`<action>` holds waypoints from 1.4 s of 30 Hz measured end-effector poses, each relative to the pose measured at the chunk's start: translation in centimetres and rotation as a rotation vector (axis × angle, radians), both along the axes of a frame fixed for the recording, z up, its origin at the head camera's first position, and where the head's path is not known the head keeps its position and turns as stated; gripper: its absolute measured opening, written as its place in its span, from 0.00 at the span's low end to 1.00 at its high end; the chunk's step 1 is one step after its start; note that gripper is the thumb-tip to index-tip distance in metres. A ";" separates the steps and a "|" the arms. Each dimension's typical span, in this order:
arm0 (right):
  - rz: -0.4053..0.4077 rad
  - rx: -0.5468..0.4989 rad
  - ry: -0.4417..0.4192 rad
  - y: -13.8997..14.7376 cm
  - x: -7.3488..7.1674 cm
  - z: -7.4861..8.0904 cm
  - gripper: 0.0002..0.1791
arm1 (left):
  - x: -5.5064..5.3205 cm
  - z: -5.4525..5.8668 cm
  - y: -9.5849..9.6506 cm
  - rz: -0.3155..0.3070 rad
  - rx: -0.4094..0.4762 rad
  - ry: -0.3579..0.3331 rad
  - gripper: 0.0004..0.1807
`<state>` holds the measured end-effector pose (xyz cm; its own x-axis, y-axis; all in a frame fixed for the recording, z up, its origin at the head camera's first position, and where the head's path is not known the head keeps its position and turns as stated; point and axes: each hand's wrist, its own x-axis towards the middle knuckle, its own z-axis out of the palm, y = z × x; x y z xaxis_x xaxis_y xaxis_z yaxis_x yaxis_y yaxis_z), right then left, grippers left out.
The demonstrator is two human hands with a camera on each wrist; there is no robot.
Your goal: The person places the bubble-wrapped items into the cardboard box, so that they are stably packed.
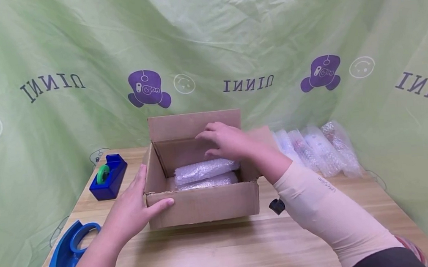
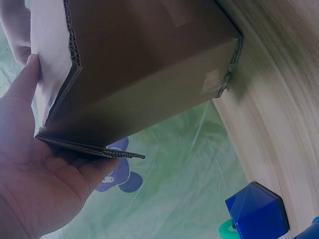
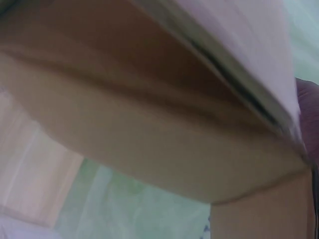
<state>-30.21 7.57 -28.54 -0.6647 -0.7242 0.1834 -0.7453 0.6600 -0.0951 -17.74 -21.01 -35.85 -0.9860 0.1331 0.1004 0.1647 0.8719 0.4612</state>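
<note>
An open cardboard box (image 1: 205, 204) stands on the table with its flaps up or spread outward. Two rolls in bubble wrap (image 1: 206, 170) lie side by side inside it. My left hand (image 1: 130, 206) grips the box's front left corner, thumb on the front flap (image 2: 52, 45) and fingers along the left flap (image 2: 89, 149). Over the box, near the raised back flap (image 1: 194, 125), my right hand (image 1: 224, 141) hovers with loosely bent fingers and nothing in them. The right wrist view is filled by a blurred cardboard flap (image 3: 149, 144).
Several bubble-wrapped packages (image 1: 322, 151) lie in a row at the back right. A blue tape dispenser (image 1: 107, 185) with a green roll stands left of the box; a blue hand-held tape cutter (image 1: 62, 257) lies at the front left. A green printed curtain (image 1: 206, 45) surrounds the wooden table (image 1: 224, 251).
</note>
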 end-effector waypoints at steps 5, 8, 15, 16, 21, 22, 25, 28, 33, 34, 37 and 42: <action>-0.026 -0.094 -0.021 2.6 0.0 1.8 0.28 | 0.0 0.0 0.0 -0.003 -0.007 0.006 0.70; -0.083 -0.158 -0.045 4.5 0.1 3.0 0.29 | -0.1 0.0 0.0 -0.003 -0.007 0.004 0.70; -0.260 -0.300 -0.050 10.0 -0.2 4.5 0.31 | -0.1 0.0 0.1 -0.003 -0.009 -0.005 0.70; -0.289 -0.321 -0.047 10.8 -0.2 4.5 0.31 | -0.1 0.0 0.1 -0.003 -0.007 -0.005 0.70; -0.435 -0.397 -0.057 14.6 -0.7 3.8 0.33 | -0.1 0.0 0.1 -0.006 -0.003 -0.006 0.70; -0.460 -0.400 -0.063 15.3 -0.8 3.4 0.33 | 0.0 0.0 0.1 -0.006 -0.003 -0.007 0.70; -0.532 -0.383 -0.105 16.7 -1.4 1.8 0.35 | 0.0 0.0 0.1 -0.004 -0.001 -0.008 0.70; -0.590 -0.331 -0.154 17.8 -2.0 -0.3 0.38 | 0.0 0.0 0.1 -0.004 0.000 -0.007 0.70; -0.645 -0.259 -0.201 18.7 -2.9 -4.1 0.40 | 0.0 0.0 0.2 -0.004 -0.005 -0.007 0.70; -0.648 -0.246 -0.201 18.8 -3.0 -4.9 0.39 | 0.0 0.0 0.2 -0.004 -0.006 -0.007 0.70; -0.661 -0.210 -0.190 18.9 -3.4 -7.1 0.36 | 0.0 0.0 0.2 -0.002 -0.008 -0.005 0.70; -0.682 -0.147 -0.192 18.5 -3.7 -10.2 0.31 | 0.0 0.0 0.2 -0.001 -0.008 0.002 0.70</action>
<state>-33.95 26.11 -38.78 -0.9902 -0.1134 0.0817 -0.1333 0.9425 -0.3066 -17.75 -20.82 -35.88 -0.9856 0.1351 0.1012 0.1666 0.8754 0.4538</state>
